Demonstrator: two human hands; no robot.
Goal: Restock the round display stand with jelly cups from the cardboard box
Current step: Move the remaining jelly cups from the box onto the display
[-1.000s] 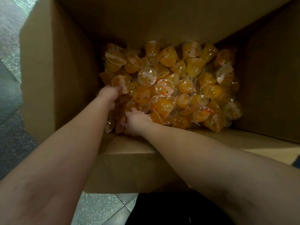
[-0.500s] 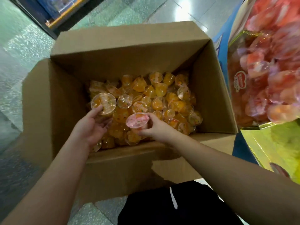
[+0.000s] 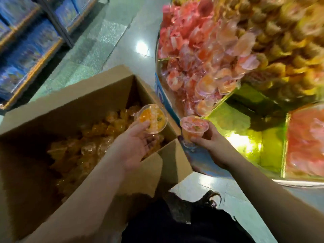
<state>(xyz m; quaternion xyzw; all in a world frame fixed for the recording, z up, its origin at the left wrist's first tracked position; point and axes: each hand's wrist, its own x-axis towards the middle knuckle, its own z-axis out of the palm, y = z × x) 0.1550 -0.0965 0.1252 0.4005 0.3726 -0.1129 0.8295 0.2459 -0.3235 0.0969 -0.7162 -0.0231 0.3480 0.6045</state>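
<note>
Our left hand [image 3: 138, 142] pinches an orange jelly cup [image 3: 151, 118] above the cardboard box [image 3: 70, 109]; our right hand [image 3: 210, 144] grips a pink-lidded cup [image 3: 193, 126] beside the display stand [image 3: 245, 120].

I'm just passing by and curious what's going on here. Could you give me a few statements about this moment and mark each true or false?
1. Each hand holds a jelly cup. True: the left hand has an orange-topped cup in its grip, and the right hand a pink-topped cup.
2. The cardboard box is empty. False: many orange cups lie inside it.
3. The display stand is to the right of the box. True.
4. The stand holds only orange cups. False: pink cups fill the section nearest the box.
5. The right hand's cup already rests in the stand. False: it is held in the air, just outside the stand's rim.
</note>
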